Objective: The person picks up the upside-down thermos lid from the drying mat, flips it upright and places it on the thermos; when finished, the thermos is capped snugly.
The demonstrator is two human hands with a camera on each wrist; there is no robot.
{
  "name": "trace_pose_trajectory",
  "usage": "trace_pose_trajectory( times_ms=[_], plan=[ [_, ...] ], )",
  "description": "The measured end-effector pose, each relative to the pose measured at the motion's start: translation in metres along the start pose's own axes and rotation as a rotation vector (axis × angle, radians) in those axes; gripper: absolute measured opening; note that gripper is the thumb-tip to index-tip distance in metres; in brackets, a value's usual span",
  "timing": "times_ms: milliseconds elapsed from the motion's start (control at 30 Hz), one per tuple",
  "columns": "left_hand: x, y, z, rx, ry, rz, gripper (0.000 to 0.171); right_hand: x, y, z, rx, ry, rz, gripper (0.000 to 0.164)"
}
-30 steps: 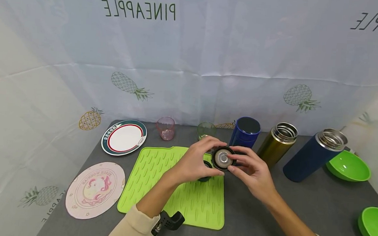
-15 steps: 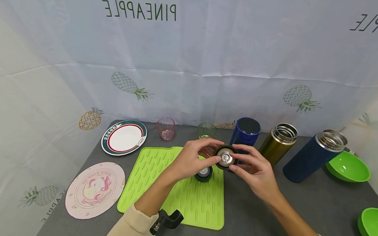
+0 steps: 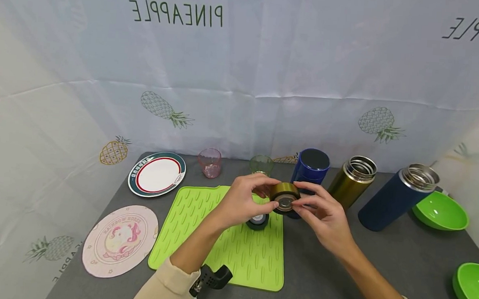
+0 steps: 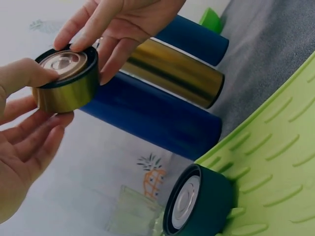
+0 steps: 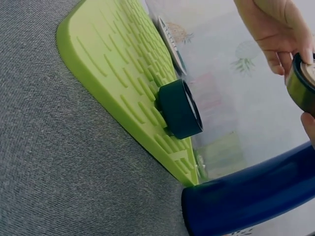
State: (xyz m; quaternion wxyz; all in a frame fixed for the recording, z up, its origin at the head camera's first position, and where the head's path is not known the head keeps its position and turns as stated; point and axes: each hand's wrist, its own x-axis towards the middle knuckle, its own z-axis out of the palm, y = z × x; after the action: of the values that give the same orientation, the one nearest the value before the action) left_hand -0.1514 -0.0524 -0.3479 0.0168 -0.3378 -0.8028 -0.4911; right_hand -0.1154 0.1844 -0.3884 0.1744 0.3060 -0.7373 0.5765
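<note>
Between both hands, above the right edge of the green mat (image 3: 217, 256), is a gold bottle lid (image 3: 285, 189) with a black rim and a metal inner face. My left hand (image 3: 245, 201) grips its left side, thumb on the inner face in the left wrist view. From the right, my right hand (image 3: 321, 212) holds the lid with its fingertips. A dark teal lid (image 4: 206, 201) lies on the mat below, its inner side up and partly hidden by the left hand in the head view. The gold bottle (image 3: 351, 180) stands uncapped behind the right hand.
A capped blue bottle (image 3: 311, 166) and an uncapped dark blue bottle (image 3: 395, 198) flank the gold one. Pink (image 3: 210, 162) and green glasses (image 3: 262, 163) stand at the back. Left are a white plate (image 3: 157, 174) and a pink round mat (image 3: 120, 251); right, green bowls (image 3: 441, 209).
The gold lid has tilted so that its gold side now shows and its inner face points more toward the person. The left thumb has moved onto the lid's near edge.
</note>
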Motion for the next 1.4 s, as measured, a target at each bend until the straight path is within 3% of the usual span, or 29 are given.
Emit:
trace_pose_trajectory(
  times_ms=[200,400,500,667,767,1000,1200,1400],
  plan=[
    [0.0003,0.0025,0.0011,0.123,0.072,0.132,0.035,0.0040,-0.0047,-0.0023,0.155,0.038,0.007,0.023],
    [-0.0002,0.0025,0.0019,0.215,0.121,0.210,0.034,0.0045,-0.0047,-0.0065,0.079,0.009,0.073,0.047],
    [0.0000,0.0020,0.0017,0.254,0.141,0.240,0.033,0.0038,-0.0038,-0.0077,0.061,-0.021,0.101,0.049],
    [0.0003,0.0016,0.0022,0.279,0.156,0.284,0.032,0.0037,-0.0021,-0.0083,0.154,-0.063,0.118,0.050],
    [-0.0001,0.0020,0.0025,0.276,0.157,0.294,0.031,0.0035,-0.0012,-0.0074,0.154,-0.057,0.107,0.049],
    [-0.0011,0.0054,0.0022,0.203,0.145,0.210,0.032,0.0044,-0.0024,-0.0066,0.084,-0.013,0.079,0.048],
    [-0.0015,0.0071,-0.0001,0.009,0.070,0.099,0.044,0.0062,-0.0032,-0.0058,0.169,0.022,-0.003,0.046],
    [-0.0011,0.0084,0.0004,-0.072,0.040,0.038,0.046,0.0050,-0.0017,-0.0075,0.186,0.009,-0.013,0.043]
  ],
)
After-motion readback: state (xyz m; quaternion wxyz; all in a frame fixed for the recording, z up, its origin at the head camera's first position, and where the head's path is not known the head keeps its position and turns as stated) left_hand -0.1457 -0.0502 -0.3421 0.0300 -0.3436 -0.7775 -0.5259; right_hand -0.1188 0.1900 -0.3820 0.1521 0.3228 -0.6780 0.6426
